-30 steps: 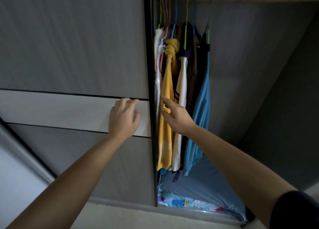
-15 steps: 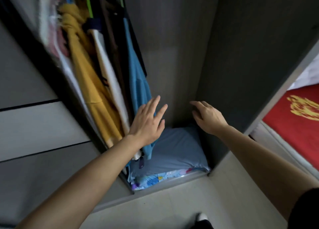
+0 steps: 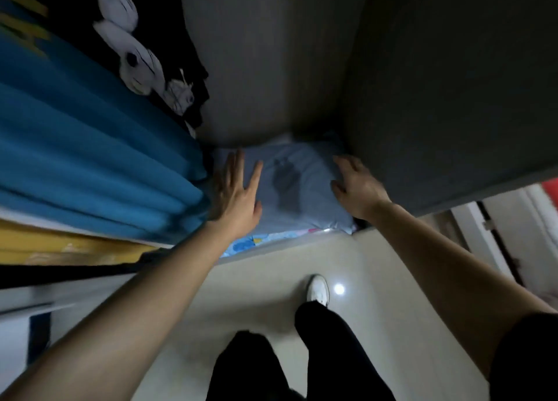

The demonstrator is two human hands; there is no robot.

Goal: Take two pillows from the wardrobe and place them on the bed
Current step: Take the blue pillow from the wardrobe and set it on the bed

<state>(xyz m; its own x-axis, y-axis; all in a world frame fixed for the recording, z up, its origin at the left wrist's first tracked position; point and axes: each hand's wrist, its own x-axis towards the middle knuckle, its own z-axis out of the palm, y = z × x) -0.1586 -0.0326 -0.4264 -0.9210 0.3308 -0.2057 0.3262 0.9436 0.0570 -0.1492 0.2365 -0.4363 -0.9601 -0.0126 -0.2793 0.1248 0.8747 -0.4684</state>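
**Both hands down on the top pillow**

Looking straight down into the grey wooden wardrobe (image 3: 437, 98). At the bottom, a soft pale-blue fabric pillow (image 3: 290, 186) lying flat, stacked on a second pillow in a floral blue print (image 3: 250, 243), only its front edge showing. Left hand (image 3: 237, 198) at nine o'clock of the top pillow, fingers spread wide, gripping nothing, over its left edge. Right hand (image 3: 357, 186) at three o'clock, fingers loosely apart and curled onto the pillow's right end, no grasp closed. Hanging teal garment (image 3: 90, 146) crowding in at ten o'clock. At six o'clock, a white shoe (image 3: 317, 289) on the glossy pale floor (image 3: 256, 286).
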